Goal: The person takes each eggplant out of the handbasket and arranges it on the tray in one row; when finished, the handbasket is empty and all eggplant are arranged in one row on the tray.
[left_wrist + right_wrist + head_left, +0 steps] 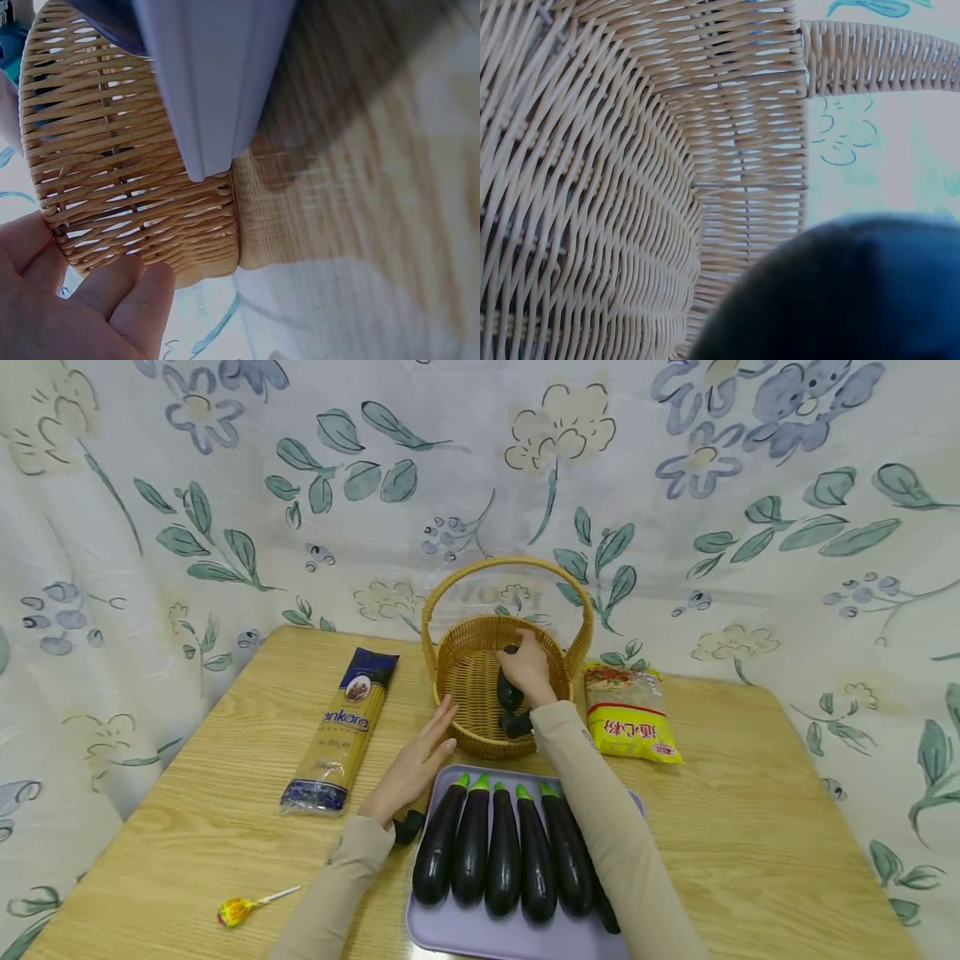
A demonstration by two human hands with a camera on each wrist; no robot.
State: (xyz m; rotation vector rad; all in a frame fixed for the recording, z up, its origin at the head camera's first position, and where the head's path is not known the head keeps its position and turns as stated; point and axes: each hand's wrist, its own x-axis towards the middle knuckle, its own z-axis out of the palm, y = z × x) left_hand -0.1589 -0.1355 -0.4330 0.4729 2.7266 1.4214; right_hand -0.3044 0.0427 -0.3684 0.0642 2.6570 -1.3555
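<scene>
My right hand (pixel 527 664) reaches inside the wicker basket (pixel 468 652) and grips a dark eggplant (pixel 509 691), partly covered by the fingers. Close to the lens, an eggplant (pixel 840 300) looms blurred in the right wrist view, against the woven wall. My left hand (pixel 418 762) has its fingers extended to the basket's near left side. From the left wrist, those fingertips touch the woven rim. Several glossy eggplants (pixel 504 852) with green stem ends lie side by side on a lilac tray (pixel 442 931) in front of the basket; my right sleeve covers some of them.
Left of the basket lies a pack of spaghetti (pixel 341 731). A yellow bag of dry noodles (pixel 628 712) sits to its right. One lollipop (pixel 238 911) rests near the table's front left. Behind the wooden table (pixel 757 827) hangs a floral curtain (pixel 465 460).
</scene>
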